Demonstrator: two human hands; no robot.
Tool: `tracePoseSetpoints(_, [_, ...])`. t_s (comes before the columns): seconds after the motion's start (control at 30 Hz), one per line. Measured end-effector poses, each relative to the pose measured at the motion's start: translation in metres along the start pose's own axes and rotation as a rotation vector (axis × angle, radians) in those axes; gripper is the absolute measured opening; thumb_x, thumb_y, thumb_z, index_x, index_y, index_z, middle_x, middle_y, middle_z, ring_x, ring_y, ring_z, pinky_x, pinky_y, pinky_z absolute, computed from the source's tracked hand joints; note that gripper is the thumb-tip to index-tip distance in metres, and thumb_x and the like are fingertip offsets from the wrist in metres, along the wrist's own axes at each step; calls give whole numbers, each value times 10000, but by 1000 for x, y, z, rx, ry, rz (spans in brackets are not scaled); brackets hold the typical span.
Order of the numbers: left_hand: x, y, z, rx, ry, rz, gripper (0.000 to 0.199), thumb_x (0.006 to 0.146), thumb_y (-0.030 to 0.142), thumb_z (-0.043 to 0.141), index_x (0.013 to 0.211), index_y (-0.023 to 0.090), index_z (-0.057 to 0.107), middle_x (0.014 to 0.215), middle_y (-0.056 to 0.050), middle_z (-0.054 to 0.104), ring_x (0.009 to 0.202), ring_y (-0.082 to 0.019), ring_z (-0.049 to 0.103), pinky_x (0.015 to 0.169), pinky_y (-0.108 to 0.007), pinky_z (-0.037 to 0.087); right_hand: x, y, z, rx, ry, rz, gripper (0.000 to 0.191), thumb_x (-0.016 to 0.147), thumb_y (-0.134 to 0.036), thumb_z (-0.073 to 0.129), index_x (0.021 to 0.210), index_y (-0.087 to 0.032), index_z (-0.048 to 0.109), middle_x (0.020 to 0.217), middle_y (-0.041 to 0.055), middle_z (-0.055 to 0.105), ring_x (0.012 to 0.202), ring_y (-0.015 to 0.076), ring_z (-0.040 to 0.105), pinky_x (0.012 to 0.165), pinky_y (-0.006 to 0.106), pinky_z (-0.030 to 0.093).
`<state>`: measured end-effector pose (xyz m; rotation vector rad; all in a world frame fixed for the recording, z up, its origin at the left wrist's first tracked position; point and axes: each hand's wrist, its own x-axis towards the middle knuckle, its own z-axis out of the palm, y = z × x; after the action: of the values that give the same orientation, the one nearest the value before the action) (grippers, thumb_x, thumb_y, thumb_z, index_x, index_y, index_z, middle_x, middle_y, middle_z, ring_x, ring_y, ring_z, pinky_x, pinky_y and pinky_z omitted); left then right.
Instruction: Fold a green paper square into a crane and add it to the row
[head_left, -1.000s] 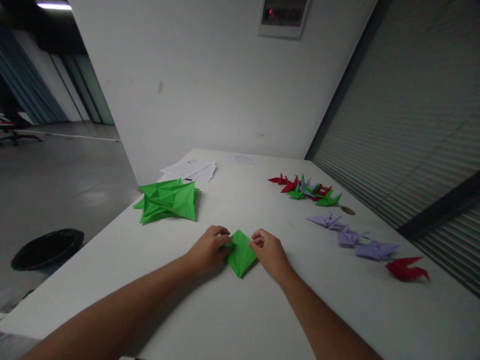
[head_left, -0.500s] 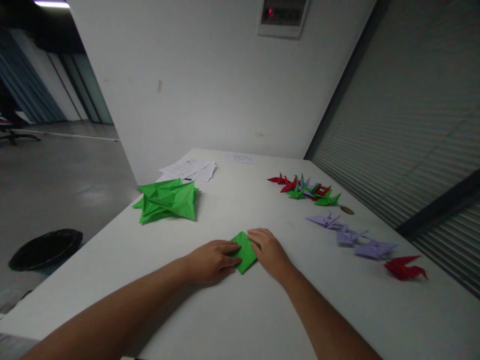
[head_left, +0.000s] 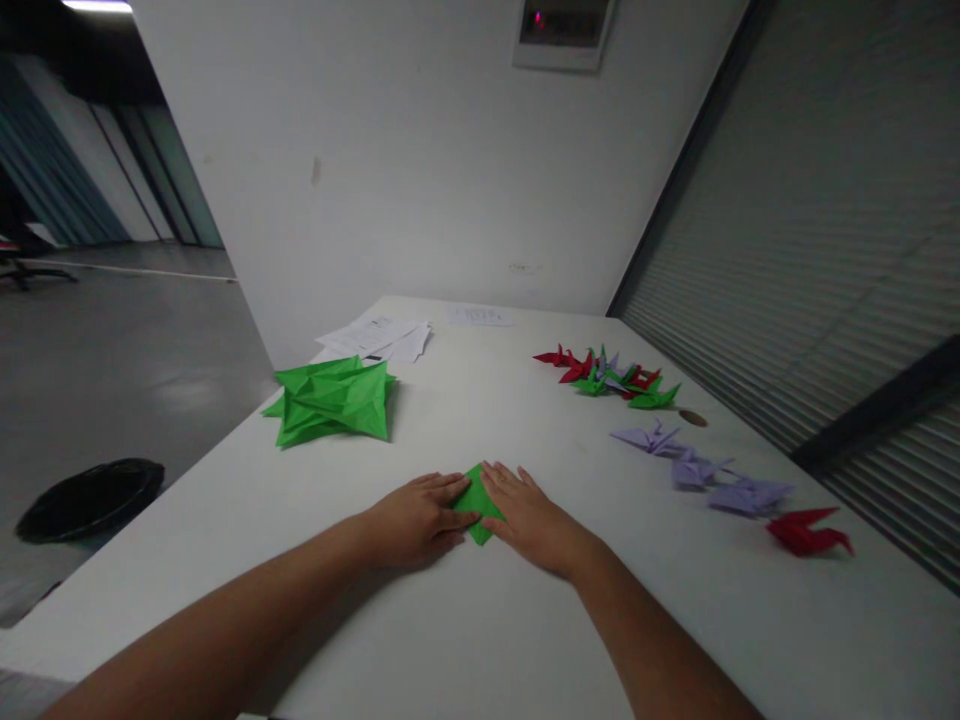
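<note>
A small folded piece of green origami paper [head_left: 480,500] lies flat on the white table [head_left: 465,640], one point toward me. My left hand [head_left: 420,520] rests on its left side, fingers stretched out over the paper. From the right, my right hand [head_left: 531,515] lies flat across the paper's right part, its fingers extended and pressing on it. Both hands hide the side corners of the paper. To the left sits a pile of creased green paper sheets [head_left: 334,400], apart from my hands.
Several red, green and purple paper cranes [head_left: 600,375] cluster at the back right. Nearer are purple cranes [head_left: 697,470] and a red crane [head_left: 808,532]. Printed sheets [head_left: 375,338] lie at the back left. A black-lined bin [head_left: 90,500] stands on the floor, left of the table.
My right hand has flattened and slid left across the green paper, covering more of its right side. My left hand has barely moved.
</note>
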<state>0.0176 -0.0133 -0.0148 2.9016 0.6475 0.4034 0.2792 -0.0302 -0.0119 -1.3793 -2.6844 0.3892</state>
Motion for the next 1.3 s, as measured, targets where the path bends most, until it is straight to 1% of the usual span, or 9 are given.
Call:
tracePoseSetpoints(0.2, [-6, -4, -6, -4, -29, -23, 450, 980, 344, 633, 1426, 277, 633, 1570, -219, 479, 1424, -418, 498, 1139, -600, 435, -7, 12, -2, 0, -23, 31, 759, 1019, -505, 535, 1654, -200, 252, 1700, 154, 251, 1585, 348, 198, 1281, 603, 135])
tracePoseSetpoints(0.43, [-13, -11, -14, -23, -71, -21, 446, 1000, 344, 606, 1441, 279, 616, 1586, -216, 458, 1474, -408, 436, 1167, -613, 394, -11, 16, -6, -6, -40, 48, 791, 1008, -541, 541, 1659, -213, 235, 1703, 143, 243, 1585, 362, 189, 1274, 623, 130])
tracePoseSetpoints(0.63, [-17, -16, -15, -51, -38, -16, 445, 976, 325, 643, 1419, 280, 636, 1602, -180, 451, 1475, -397, 437, 1185, -589, 390, -12, 17, -8, 6, -39, 33, 803, 1007, -554, 538, 1665, -241, 202, 1706, 131, 235, 1587, 356, 185, 1278, 613, 133])
tracePoseSetpoints(0.77, [-13, -9, -18, -58, -3, 20, 418, 948, 340, 681, 1349, 221, 675, 1637, -164, 402, 1520, -413, 352, 1214, -591, 361, -12, 14, -9, -5, -68, 55, 811, 1009, -547, 533, 1666, -213, 192, 1711, 134, 205, 1593, 349, 159, 1279, 618, 125])
tracePoseSetpoints(0.83, [-7, -3, -18, -57, -6, 45, 393, 962, 336, 663, 1322, 179, 668, 1573, -182, 492, 1503, -395, 389, 1219, -580, 363, -11, 12, -10, -9, -84, 71, 805, 1011, -535, 532, 1663, -195, 204, 1712, 136, 196, 1595, 345, 146, 1281, 615, 120])
tracePoseSetpoints(0.93, [1, 7, -16, -111, 5, 66, 366, 982, 362, 636, 1274, 144, 658, 1410, -213, 626, 1361, -337, 565, 1175, -498, 443, -10, 9, -11, -1, -80, 85, 787, 1008, -507, 549, 1659, -206, 226, 1711, 136, 207, 1593, 345, 158, 1279, 617, 125])
tracePoseSetpoints(1.07, [4, 11, -11, -112, 22, 37, 503, 955, 435, 659, 1371, 160, 594, 1350, -207, 626, 1273, -342, 600, 1109, -477, 499, -12, 15, -12, 58, -69, 74, 832, 976, -498, 610, 1659, -218, 226, 1710, 141, 218, 1595, 336, 159, 1281, 610, 128])
tracePoseSetpoints(1.2, [1, 9, -11, -87, 11, 30, 529, 951, 443, 657, 1398, 168, 588, 1385, -203, 580, 1293, -359, 571, 1137, -493, 470, -20, 26, -17, 202, -4, 35, 894, 886, -423, 740, 1639, -227, 300, 1685, 148, 314, 1567, 310, 278, 1282, 540, 219])
tracePoseSetpoints(1.3, [0, 8, -14, -86, -18, 14, 540, 965, 444, 636, 1418, 156, 578, 1414, -207, 563, 1304, -361, 564, 1144, -483, 466, -24, 30, -23, 302, 136, 17, 739, 870, -279, 742, 1557, -258, 471, 1592, 119, 495, 1469, 288, 459, 1238, 508, 342])
